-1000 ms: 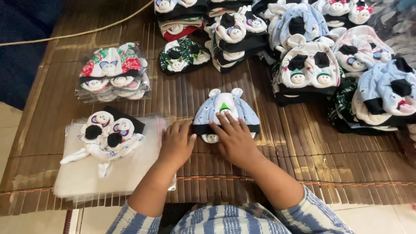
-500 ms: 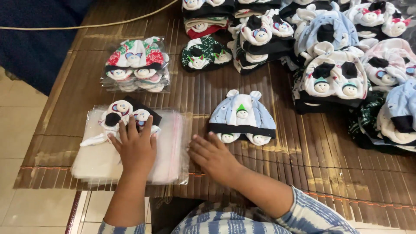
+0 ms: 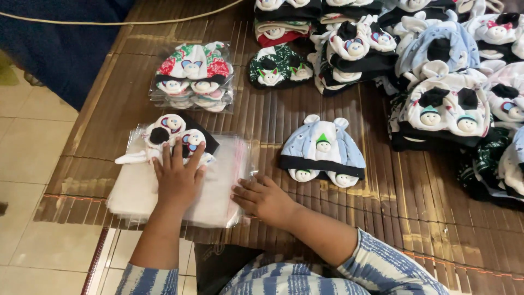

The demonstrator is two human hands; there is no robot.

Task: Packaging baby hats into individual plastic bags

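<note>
Left hand (image 3: 177, 177): lying flat, fingers spread, pressing on the black-and-white hat (image 3: 172, 139), gripping nothing.
Right hand (image 3: 265, 198): resting loosely curled at the right edge of the clear bag stack (image 3: 218, 196), fingertips touching it, clasping nothing.
Black-and-white hat: sitting on the bag stack, near the mat's left edge.
Light blue hat (image 3: 323, 153): lying just right of the stack on the bamboo mat (image 3: 382, 213).
Bagged hats (image 3: 194, 76): stacked farther up.

Home packing spot: bamboo mat (image 3: 305, 125), tiled floor (image 3: 33, 136), stacked baby hats (image 3: 436, 71).
</note>
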